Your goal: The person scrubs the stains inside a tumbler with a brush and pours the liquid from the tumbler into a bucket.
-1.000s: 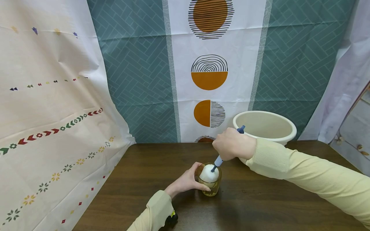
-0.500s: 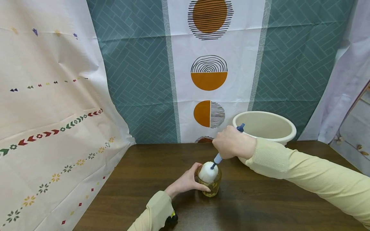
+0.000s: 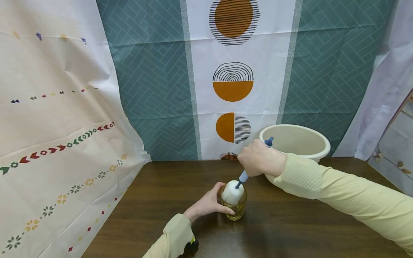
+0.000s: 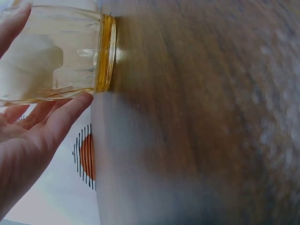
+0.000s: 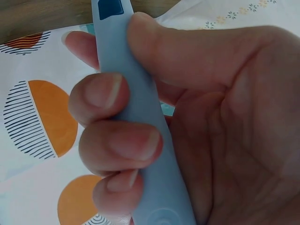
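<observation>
Your tumbler (image 3: 238, 212), lower centre, looks like clear amber glass, smooth and glossy. The white sponge head (image 3: 231, 194) there reads as matt foam. Your blue handle (image 5: 141, 104) looks like smooth, low-sheen plastic. You've got a wood-grain tabletop (image 3: 290, 233), semi-gloss. Basin (image 3: 300, 139), right: smooth, plastic-looking. Backdrop (image 3: 151, 89): creased matt cloth. Your sleeve (image 3: 351, 193), lower right: ribbed knit.

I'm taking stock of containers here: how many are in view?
2: the amber glass, held by the left hand, and the white basin at the back right of the table, partly hidden by the right sleeve. More may be hidden behind it.
</observation>
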### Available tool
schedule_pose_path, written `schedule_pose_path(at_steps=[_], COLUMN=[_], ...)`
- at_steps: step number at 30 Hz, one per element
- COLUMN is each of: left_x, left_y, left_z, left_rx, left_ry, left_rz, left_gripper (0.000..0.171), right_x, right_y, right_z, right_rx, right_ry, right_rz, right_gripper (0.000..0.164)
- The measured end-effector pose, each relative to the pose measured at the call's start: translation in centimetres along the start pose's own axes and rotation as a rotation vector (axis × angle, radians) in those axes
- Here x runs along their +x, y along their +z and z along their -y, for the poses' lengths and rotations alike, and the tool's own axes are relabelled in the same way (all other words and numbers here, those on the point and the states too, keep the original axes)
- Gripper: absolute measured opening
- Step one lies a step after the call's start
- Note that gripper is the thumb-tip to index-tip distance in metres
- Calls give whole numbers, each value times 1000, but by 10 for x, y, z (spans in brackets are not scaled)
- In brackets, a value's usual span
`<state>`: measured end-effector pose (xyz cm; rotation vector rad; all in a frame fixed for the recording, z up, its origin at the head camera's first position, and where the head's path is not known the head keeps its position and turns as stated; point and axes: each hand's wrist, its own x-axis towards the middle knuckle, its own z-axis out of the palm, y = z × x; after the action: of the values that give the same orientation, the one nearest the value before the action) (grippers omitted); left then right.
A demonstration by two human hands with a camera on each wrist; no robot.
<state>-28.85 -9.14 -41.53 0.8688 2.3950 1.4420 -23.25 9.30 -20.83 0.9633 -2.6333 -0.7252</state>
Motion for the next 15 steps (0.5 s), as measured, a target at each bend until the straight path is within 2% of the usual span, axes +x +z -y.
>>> schedule_pose_path(at_steps=[15], left_x=[-1], left_y=[-1], left_z=[-1], left_rx=[5], left_ry=[-10], left_rz=[0], left_gripper=[70], right_x=[0], right_y=[0], right_z=[-2], right_rx=[18], right_ry=[58], right_rz=[53], right_gripper=[19])
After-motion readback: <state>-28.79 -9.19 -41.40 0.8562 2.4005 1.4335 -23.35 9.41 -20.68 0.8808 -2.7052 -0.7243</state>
